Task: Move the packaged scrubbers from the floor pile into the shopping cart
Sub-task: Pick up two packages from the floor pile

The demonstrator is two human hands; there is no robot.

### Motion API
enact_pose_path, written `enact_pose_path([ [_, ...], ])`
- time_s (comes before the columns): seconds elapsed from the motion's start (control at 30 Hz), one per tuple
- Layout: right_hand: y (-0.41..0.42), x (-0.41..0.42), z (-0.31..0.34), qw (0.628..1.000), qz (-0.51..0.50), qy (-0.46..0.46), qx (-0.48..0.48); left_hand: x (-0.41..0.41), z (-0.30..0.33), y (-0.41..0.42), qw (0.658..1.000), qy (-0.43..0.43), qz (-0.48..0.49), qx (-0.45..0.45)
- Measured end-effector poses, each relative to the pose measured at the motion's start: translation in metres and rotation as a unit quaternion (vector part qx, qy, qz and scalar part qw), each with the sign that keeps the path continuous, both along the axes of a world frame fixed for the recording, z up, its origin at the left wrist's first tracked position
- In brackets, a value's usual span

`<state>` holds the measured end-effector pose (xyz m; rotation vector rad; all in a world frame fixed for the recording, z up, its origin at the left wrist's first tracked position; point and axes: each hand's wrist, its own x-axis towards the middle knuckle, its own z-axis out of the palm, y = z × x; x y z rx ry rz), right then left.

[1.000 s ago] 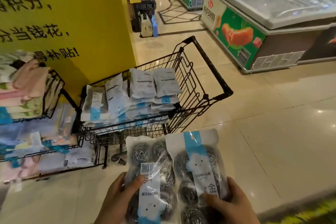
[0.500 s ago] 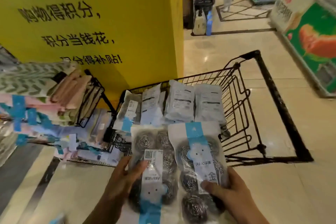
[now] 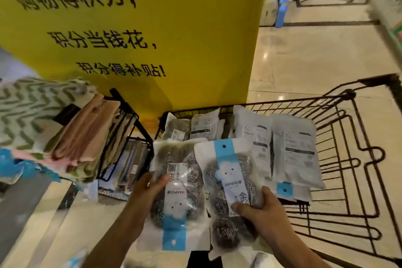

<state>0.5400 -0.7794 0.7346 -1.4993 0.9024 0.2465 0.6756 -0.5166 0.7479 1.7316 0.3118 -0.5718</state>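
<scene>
A black wire shopping cart [image 3: 339, 159] stands beside a yellow pillar [image 3: 152, 28], with scrubber packs [image 3: 293, 150] stacked toward its far-left corner. At its near edge, the left hand [image 3: 148, 191] grips one scrubber package [image 3: 174, 193] and the right hand [image 3: 258, 211] grips another package [image 3: 228, 180].

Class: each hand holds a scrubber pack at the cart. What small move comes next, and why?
Probably lower both packs onto the row already in the cart and let go: left hand and right hand hold them above its near edge.
</scene>
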Motion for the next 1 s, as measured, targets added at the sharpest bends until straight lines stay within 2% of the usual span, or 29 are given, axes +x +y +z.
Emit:
enact_pose_path([
  [0.17, 0.006, 0.085, -0.009, 0.999, -0.051, -0.003, 0.016, 0.103, -0.030, 0.013, 0.999, 0.028, 0.020, -0.034],
  [0.33, 0.018, 0.153, -0.032, 0.995, -0.096, 0.003, -0.005, 0.171, -0.066, 0.009, 0.999, 0.031, 0.014, -0.011],
  [0.47, 0.030, 0.197, -0.055, 0.995, -0.097, 0.006, -0.005, 0.195, -0.084, -0.007, 0.999, 0.022, -0.023, 0.037],
  [0.63, 0.031, 0.232, -0.083, 0.994, -0.106, 0.020, 0.007, 0.220, -0.115, -0.028, 0.998, 0.053, -0.021, 0.022],
  [1.0, 0.024, 0.246, -0.103, 0.993, -0.116, 0.029, -0.005, 0.237, -0.155, -0.031, 0.995, 0.040, -0.037, 0.083],
])
